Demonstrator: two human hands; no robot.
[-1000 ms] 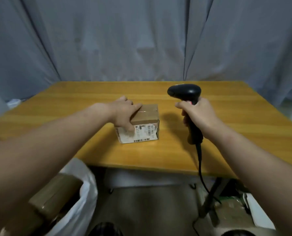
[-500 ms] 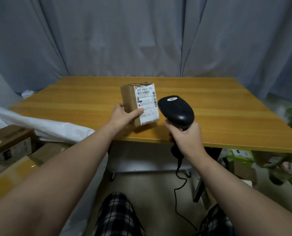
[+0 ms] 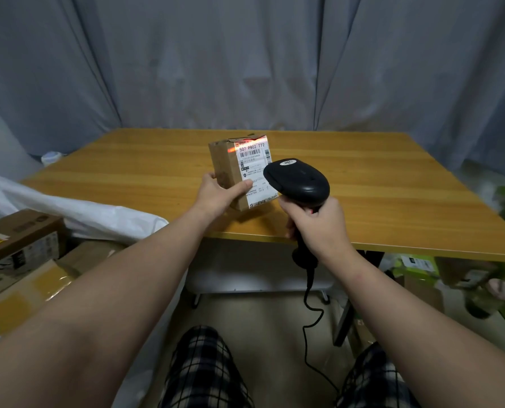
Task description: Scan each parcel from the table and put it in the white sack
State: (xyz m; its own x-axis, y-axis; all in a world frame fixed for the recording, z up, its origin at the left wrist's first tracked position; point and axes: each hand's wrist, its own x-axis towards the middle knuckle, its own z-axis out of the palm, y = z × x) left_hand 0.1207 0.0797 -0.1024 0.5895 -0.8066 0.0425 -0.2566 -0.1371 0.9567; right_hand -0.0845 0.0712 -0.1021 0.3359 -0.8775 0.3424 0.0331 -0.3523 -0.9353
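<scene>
Just one view here, a head-worn wide-angle: it sits close, above and just back from the table (image 3: 392, 184)'s near edge, facing forward and down across it to the curtain (image 3: 245, 69) behind.

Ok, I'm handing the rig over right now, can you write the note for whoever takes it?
Left hand grips the parcel, held over the table, label facing the scanner.
Right hand grips the scanner; its red beam falls across the label's top edge, above the barcode.
White sack lies left of the table, cardboard boxes beside it.
Done: parcel picked up, scan under way; whether it registered cannot be told.
Left: get the beam on the barcode, then put the parcel in the sack.
</scene>
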